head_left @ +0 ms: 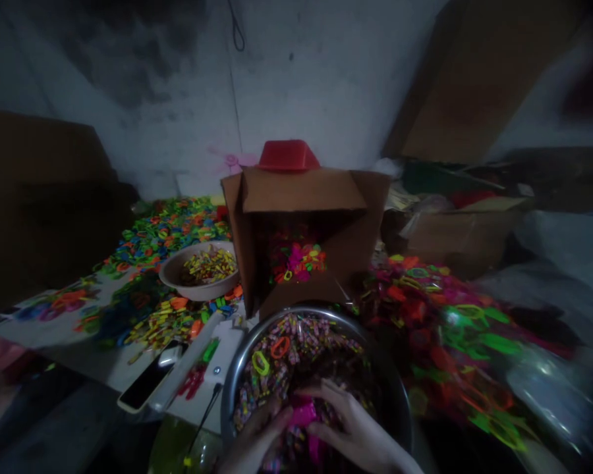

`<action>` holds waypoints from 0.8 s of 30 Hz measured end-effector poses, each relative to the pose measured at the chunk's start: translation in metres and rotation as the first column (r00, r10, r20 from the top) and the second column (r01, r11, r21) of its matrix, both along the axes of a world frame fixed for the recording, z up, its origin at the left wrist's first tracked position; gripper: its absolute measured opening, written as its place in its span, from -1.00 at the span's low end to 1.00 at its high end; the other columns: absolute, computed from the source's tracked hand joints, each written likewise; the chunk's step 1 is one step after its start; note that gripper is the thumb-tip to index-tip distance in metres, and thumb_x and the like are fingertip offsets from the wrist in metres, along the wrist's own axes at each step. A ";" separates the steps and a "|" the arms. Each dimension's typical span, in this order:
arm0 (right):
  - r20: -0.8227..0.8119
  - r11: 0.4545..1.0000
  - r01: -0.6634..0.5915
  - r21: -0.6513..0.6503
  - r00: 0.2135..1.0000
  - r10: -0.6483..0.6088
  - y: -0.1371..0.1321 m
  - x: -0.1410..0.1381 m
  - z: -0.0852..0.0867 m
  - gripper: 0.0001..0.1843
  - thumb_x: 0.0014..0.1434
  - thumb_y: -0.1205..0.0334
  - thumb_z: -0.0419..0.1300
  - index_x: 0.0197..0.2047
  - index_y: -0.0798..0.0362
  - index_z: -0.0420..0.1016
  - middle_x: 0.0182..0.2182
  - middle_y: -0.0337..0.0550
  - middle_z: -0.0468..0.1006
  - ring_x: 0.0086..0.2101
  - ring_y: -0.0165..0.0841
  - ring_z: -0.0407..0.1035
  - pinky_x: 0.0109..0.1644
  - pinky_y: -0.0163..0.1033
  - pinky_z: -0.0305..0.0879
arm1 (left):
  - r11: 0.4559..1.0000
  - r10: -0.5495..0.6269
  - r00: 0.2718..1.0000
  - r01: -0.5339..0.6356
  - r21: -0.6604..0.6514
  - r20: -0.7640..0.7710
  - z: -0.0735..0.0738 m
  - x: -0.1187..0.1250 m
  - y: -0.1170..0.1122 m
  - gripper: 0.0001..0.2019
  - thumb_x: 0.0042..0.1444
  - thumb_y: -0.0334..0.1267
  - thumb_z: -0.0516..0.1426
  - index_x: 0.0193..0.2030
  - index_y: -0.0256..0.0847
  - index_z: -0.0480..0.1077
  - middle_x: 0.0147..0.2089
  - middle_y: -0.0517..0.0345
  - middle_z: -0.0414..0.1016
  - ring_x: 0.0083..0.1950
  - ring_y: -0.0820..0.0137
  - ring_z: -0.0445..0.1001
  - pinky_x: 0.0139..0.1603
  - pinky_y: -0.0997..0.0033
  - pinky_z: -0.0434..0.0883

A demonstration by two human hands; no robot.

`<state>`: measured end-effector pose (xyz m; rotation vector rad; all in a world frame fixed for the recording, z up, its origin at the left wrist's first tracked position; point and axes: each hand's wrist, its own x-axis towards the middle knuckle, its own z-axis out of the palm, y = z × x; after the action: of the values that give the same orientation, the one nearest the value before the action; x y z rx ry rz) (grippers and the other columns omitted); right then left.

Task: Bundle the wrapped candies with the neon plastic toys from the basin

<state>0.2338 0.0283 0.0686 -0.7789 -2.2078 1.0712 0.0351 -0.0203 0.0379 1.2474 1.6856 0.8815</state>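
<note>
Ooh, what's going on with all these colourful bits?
A person is holding a bright pink piece between their left hand and right hand, over a metal bowl of small multicoloured pieces. It's too dark and blurry to tell exactly what it is. Behind the bowl, an open cardboard box holds more bright pieces.

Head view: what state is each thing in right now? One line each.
Left hand, fingers against the pink piece
Right hand, thumb and fingers at the pink piece
Pink piece, held between both hands
Metal bowl, upright, holding small mixed pieces
White basin, upright, holding yellowish pieces
Cardboard box, open at the front, bright pieces inside
Red tub, upside down on the box
Phone, flat, screen dark
</note>
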 end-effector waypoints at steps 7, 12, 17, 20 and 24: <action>-0.188 0.984 0.174 -0.028 0.966 -0.176 -0.028 0.010 0.024 -0.68 0.27 0.10 0.05 0.04 0.02 0.33 -0.06 -0.05 0.49 -0.03 -0.29 0.38 0.05 -0.23 0.32 | 0.995 0.092 0.974 -0.085 -0.043 0.208 0.041 0.030 -0.025 -0.46 0.07 0.15 0.07 0.07 -0.16 0.33 0.10 -0.01 0.44 0.16 0.26 0.36 0.05 0.33 0.39; -0.107 0.988 0.146 0.057 0.985 -0.139 -0.041 0.022 0.036 -0.64 0.18 0.06 0.19 0.00 0.01 0.37 -0.12 -0.13 0.53 -0.10 -0.34 0.43 -0.01 -0.32 0.35 | 0.979 -0.077 0.994 0.090 0.184 -0.079 0.072 0.035 -0.044 -0.68 0.21 -0.01 -0.04 -0.04 -0.10 0.33 0.01 0.07 0.48 0.08 0.28 0.41 0.15 0.29 0.31; -0.144 0.947 0.201 0.251 0.975 -0.169 -0.048 0.027 0.040 -0.66 0.21 0.06 0.16 0.01 0.00 0.35 -0.16 -0.14 0.55 -0.13 -0.35 0.43 0.12 -0.22 0.27 | 0.937 -0.109 0.971 0.172 0.305 -0.213 0.085 0.035 -0.053 -0.78 0.20 -0.10 0.01 -0.09 -0.08 0.37 -0.07 0.12 0.52 0.01 0.31 0.46 0.07 0.38 0.37; -0.133 0.927 0.212 0.309 0.975 -0.179 -0.050 0.029 0.039 -0.68 0.23 0.07 0.13 0.02 -0.01 0.35 -0.16 -0.13 0.55 -0.12 -0.32 0.44 0.18 -0.14 0.22 | 0.913 -0.112 0.956 0.206 0.351 -0.270 0.089 0.037 -0.054 -0.81 0.20 -0.12 0.03 -0.17 -0.07 0.41 -0.14 0.15 0.55 -0.07 0.33 0.50 0.02 0.40 0.40; -0.139 0.923 0.224 0.313 0.972 -0.188 -0.053 0.030 0.040 -0.69 0.26 0.08 0.08 0.03 -0.02 0.32 -0.13 -0.09 0.52 -0.09 -0.29 0.42 0.02 -0.22 0.38 | 0.887 -0.104 0.938 0.239 0.396 -0.332 0.090 0.039 -0.054 -0.82 0.20 -0.12 0.04 -0.22 -0.07 0.43 -0.19 0.15 0.56 -0.11 0.33 0.51 -0.01 0.40 0.42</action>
<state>0.2634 -0.0250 0.1089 -0.7647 -2.0839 0.6069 0.0737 -0.0745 0.1280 1.8885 1.6220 1.0282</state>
